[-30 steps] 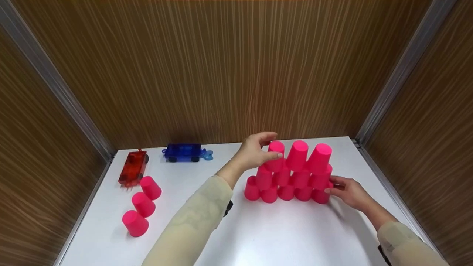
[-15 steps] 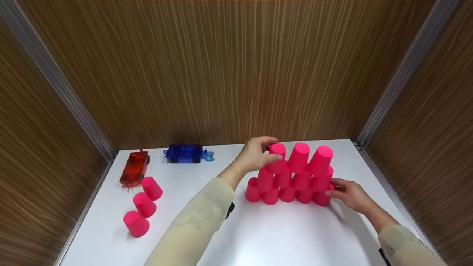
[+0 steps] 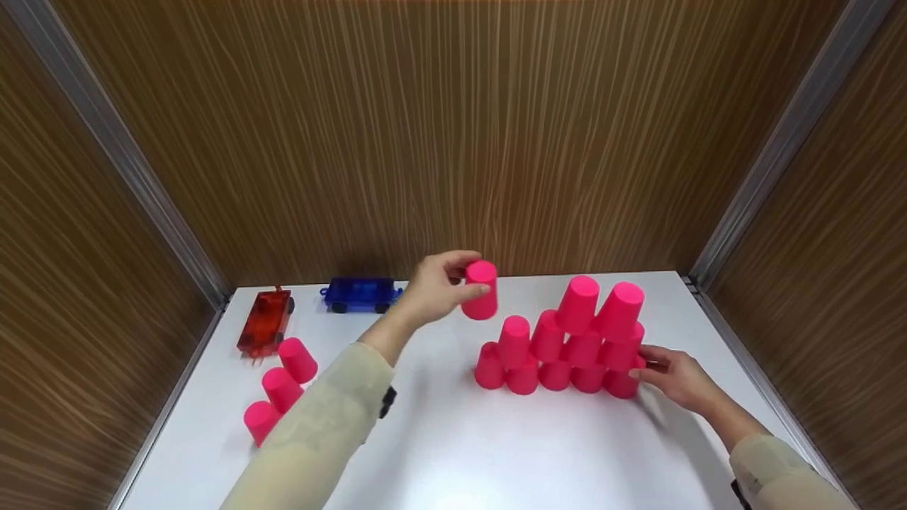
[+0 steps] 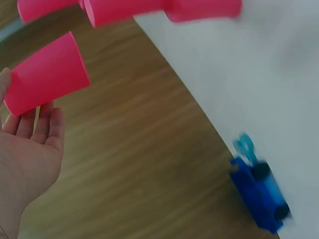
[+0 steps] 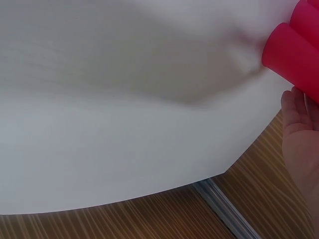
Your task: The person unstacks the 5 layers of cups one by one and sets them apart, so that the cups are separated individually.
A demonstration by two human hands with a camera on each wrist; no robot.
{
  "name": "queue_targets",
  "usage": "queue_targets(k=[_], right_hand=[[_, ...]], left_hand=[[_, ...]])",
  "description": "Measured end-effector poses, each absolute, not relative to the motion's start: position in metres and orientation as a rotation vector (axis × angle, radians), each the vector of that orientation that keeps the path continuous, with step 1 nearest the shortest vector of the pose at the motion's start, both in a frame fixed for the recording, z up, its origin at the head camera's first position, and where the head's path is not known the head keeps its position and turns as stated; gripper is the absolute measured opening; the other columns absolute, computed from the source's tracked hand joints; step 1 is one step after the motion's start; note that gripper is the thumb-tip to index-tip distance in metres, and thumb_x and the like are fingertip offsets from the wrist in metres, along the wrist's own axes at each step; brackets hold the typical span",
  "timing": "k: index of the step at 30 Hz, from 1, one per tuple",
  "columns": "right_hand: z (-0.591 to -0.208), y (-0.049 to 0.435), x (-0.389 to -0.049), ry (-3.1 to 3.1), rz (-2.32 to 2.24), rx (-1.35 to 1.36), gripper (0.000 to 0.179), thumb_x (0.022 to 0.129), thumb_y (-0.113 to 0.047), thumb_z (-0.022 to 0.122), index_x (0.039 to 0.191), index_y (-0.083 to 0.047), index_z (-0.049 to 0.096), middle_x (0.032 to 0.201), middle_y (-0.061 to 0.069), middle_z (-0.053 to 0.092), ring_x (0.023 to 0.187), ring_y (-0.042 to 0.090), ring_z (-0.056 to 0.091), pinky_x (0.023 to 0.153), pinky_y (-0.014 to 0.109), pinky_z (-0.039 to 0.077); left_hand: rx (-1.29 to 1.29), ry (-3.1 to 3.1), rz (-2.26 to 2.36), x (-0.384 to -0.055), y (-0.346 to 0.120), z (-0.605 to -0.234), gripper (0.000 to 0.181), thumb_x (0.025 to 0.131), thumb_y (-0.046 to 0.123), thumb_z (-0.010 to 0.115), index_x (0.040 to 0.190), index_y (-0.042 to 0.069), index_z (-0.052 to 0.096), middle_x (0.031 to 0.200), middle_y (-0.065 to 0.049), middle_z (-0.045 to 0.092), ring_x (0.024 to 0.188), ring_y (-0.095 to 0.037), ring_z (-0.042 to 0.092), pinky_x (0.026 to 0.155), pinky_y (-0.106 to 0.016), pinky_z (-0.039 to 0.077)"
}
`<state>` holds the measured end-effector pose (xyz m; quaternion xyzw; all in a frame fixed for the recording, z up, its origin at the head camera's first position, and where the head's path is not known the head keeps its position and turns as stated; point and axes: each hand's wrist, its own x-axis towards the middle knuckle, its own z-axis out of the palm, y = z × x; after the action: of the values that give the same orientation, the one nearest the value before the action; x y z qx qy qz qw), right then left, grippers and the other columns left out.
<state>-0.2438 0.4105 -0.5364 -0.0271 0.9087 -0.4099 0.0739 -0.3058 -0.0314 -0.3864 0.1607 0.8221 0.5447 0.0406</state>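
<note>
My left hand (image 3: pixel 434 289) grips an upside-down pink cup (image 3: pixel 482 303) between thumb and fingers, up in the air to the left of a cup wall. In the left wrist view the same cup (image 4: pixel 47 74) has fingers beneath it. The wall of pink cups has several in its bottom row, several in the middle row (image 3: pixel 515 341) and two on top (image 3: pixel 578 306). At the wall's lower right end, my right hand (image 3: pixel 677 380) holds the end bottom cup (image 3: pixel 621 384), thumb in front and fingers behind. The right wrist view shows fingertips (image 5: pixel 297 94) against that cup.
Three pink cups (image 3: pixel 297 360) stand in a slanted line at the left, partly behind my left sleeve. A red toy cart (image 3: pixel 265 322) and a blue toy cart (image 3: pixel 361 294) are at the back left. Wood-grain panels (image 3: pixel 453 142) enclose the white table (image 3: pixel 496 453).
My left hand has lifted the leftmost top-row cup off the wall and carried it left. The right hand stays at the wall's right end.
</note>
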Motion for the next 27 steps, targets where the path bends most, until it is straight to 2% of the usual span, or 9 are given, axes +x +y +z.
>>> queue_targets(k=[5,11,14,21,27], right_hand=[[-0.536,0.413,-0.244,2.733,-1.225,-0.09,0.067,0.1,-0.026,0.077,0.152,0.007,0.051,0.143,0.029,0.06,0.126,0.047,0.063,0.094,0.037,0.061],[-0.535,0.415,-0.243,2.727,-1.213,-0.07,0.07,0.1,-0.03,0.077,0.153,0.005,0.05,0.145,0.029,0.059,0.127,0.048,0.062,0.097,0.04,0.06],[-0.534,0.417,-0.242,2.734,-1.205,-0.073,0.069,0.1,-0.031,0.077,0.153,0.005,0.05,0.145,0.028,0.059,0.128,0.048,0.061,0.096,0.039,0.06],[-0.535,0.423,-0.237,2.767,-1.226,-0.118,0.066,0.1,-0.026,0.077,0.15,0.008,0.052,0.141,0.029,0.061,0.123,0.046,0.064,0.09,0.026,0.06],[-0.534,0.425,-0.234,2.766,-1.213,-0.094,0.066,0.1,-0.028,0.077,0.15,0.006,0.053,0.14,0.028,0.062,0.123,0.045,0.065,0.091,0.03,0.061]], left_hand=[[0.42,2.529,1.716,-0.312,-0.074,-0.385,0.059,0.095,0.02,0.083,0.149,0.011,0.061,0.134,-0.005,0.067,0.121,-0.025,0.062,0.1,-0.04,0.058],[0.296,2.552,1.704,-0.315,-0.121,-0.387,0.059,0.095,0.019,0.082,0.149,0.012,0.059,0.14,-0.008,0.063,0.128,-0.028,0.058,0.104,-0.045,0.055],[0.23,2.576,1.673,-0.316,-0.143,-0.389,0.062,0.093,0.02,0.084,0.149,0.014,0.058,0.141,-0.008,0.061,0.13,-0.03,0.056,0.104,-0.047,0.056],[0.086,2.601,1.584,-0.317,-0.19,-0.405,0.071,0.091,0.024,0.087,0.152,0.014,0.053,0.144,-0.012,0.058,0.133,-0.034,0.055,0.102,-0.048,0.057],[0.02,2.608,1.492,-0.314,-0.221,-0.427,0.081,0.089,0.028,0.088,0.158,0.014,0.048,0.151,-0.013,0.053,0.137,-0.037,0.052,0.105,-0.049,0.055]])
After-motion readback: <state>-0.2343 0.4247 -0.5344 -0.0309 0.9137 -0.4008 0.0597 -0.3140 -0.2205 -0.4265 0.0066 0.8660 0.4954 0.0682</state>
